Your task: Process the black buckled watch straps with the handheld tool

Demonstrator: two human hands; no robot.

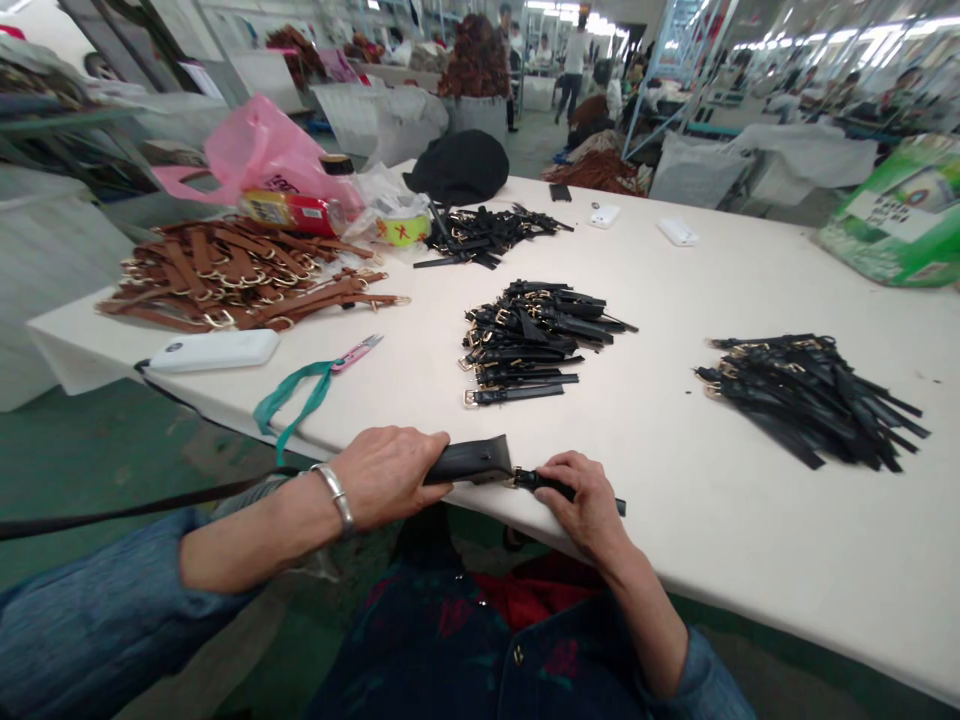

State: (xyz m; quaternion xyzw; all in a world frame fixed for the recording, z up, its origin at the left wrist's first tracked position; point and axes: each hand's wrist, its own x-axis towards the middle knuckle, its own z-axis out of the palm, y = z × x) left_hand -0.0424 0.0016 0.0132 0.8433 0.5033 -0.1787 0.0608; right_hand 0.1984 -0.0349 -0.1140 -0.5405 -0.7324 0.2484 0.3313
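Left hand (390, 470): grasping black handheld piece (472, 460) | right hand (589, 497): pinching black strap (529, 480), buckle (515, 478) at piece's end, apparently for steadiness | strap pile (529, 330) on table (660, 310), presumably for reach.

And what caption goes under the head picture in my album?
Left hand holds a dark piece, right hand a black buckled strap, at a pale table.

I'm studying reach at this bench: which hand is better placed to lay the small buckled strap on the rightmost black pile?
Probably the right hand: it holds the small buckled strap and is nearer the rightmost black pile, while the left hand grips a wider black piece.
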